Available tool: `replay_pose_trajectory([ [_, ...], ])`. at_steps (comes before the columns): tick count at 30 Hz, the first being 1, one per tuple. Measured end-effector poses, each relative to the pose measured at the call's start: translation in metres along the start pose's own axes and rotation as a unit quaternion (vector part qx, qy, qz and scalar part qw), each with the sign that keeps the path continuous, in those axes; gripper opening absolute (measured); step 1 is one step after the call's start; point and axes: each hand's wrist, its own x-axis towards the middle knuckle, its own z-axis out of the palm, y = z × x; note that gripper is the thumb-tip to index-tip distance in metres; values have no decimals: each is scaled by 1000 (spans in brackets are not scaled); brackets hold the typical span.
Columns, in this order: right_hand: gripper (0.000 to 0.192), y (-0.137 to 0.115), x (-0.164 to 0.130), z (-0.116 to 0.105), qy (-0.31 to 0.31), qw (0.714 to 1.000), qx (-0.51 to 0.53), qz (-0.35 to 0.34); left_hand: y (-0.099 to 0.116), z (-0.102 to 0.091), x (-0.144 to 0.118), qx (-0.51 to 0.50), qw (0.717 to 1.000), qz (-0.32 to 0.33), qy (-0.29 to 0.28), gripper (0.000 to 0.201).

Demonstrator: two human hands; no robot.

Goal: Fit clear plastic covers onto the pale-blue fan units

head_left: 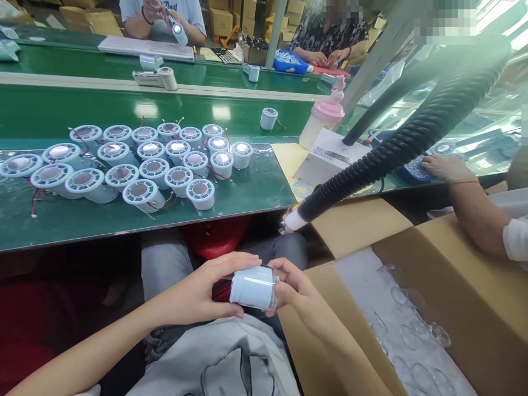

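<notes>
Above my lap, a light blue cylinder [252, 287] lies on its side between my two hands. My left hand [202, 289] curls around its left end, thumb below and fingers above. A clear plastic cover [275, 289] surrounds the right end of the cylinder, and my right hand [299, 291] grips it there. The fingertips behind the cover are partly hidden. On the green table ahead stand several similar light blue cylinders [201, 193] with round metallic centres and thin red and black wires.
A ribbed black hose [371, 170] crosses at the right, its white nozzle [295, 220] near the table edge. An open cardboard box [466, 286] with clear plastic covers [412, 335] stands at my right. A pink-topped bottle [324, 118] stands behind. Co-workers sit opposite and to the right.
</notes>
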Motion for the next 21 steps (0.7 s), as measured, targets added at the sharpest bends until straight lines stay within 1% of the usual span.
replay_pose_trajectory([
  [3,45,4,1,0,6,1000,-6,28,-2,0,0,1,1000,12,-9,71],
  [7,45,8,3,0,2,999,1,42,-5,-1,-1,-1,999,26,-21,71],
  [13,55,9,7,6,-8,995,28,91,-3,-2,-2,-28,999,29,-25,69],
  [15,56,10,8,7,-19,993,44,108,-2,-2,-2,-61,998,12,-26,70],
  [17,54,11,10,7,-28,990,68,119,-3,-1,0,-125,991,-24,-29,73],
  [19,50,15,14,4,-25,987,100,124,-7,1,6,-208,976,-62,-31,77],
  [21,48,21,21,0,-5,981,145,126,-16,2,16,-273,959,-77,-27,80],
])
